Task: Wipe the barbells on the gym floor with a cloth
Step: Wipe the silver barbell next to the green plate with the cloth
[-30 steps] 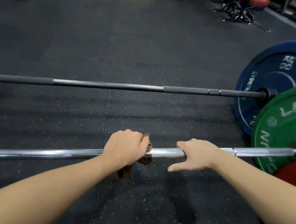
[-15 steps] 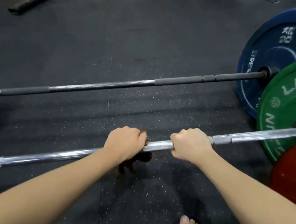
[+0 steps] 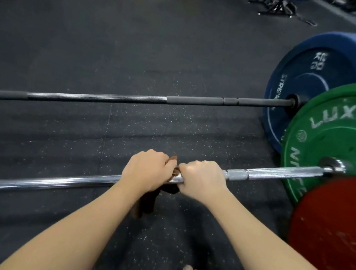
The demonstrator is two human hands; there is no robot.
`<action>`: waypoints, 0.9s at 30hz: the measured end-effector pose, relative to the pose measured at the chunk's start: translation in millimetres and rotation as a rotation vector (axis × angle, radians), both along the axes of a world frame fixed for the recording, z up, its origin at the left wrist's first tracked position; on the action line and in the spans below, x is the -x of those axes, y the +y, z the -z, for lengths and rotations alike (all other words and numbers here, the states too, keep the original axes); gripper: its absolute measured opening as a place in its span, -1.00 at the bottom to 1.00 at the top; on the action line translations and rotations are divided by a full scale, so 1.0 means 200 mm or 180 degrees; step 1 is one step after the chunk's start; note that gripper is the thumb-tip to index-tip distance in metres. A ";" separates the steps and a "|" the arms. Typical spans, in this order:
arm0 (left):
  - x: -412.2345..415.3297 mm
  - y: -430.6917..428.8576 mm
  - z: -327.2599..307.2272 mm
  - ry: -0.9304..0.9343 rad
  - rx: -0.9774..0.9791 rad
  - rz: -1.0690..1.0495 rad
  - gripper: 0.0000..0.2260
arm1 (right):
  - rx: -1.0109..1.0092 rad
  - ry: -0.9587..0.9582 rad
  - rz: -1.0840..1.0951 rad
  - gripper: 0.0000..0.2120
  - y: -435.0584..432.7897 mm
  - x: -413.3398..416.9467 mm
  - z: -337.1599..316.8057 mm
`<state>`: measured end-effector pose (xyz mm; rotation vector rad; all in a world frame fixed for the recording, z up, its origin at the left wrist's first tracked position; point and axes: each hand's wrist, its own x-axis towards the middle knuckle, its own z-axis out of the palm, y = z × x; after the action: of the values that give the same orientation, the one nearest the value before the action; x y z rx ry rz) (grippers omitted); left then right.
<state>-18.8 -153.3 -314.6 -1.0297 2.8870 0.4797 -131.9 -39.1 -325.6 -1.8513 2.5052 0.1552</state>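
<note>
Both left hand [image 3: 147, 169] and right hand [image 3: 200, 179] grip barbell [image 3: 48, 182], cloth [image 3: 146, 204] beneath left fingers [image 3: 169, 163].

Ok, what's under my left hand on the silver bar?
A brown cloth: a corner pokes out beside the left hand and a tail hangs below the silver bar. The hand covers how the cloth wraps the bar there.

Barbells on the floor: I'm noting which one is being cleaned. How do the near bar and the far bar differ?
The near bar is bright chrome; the far bar is darker grey. The left hand, with a brown cloth, and the right hand grip the near bar; the far bar is untouched. The near bar carries a green plate, the far bar a blue plate. Both run side by side over the floor.
</note>
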 end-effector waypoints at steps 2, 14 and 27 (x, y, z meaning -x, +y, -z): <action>0.01 0.00 0.02 0.0004 0.0096 -0.0030 -0.57 | -0.0103 -0.0276 0.0315 -0.73 0.01 0.04 -0.01; 0.00 -0.01 0.02 -0.0053 0.0183 -0.0024 -0.58 | 0.0543 0.0433 0.0510 -0.38 0.13 0.17 0.07; -0.43 -0.23 -0.05 -0.0514 0.0602 -0.0442 -0.63 | 0.0227 0.0222 0.0672 -0.42 0.15 0.14 0.02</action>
<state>66.7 -200.1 -304.6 -1.2383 2.7704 0.1216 -159.3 -8.4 -330.2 -1.6159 2.7669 0.1291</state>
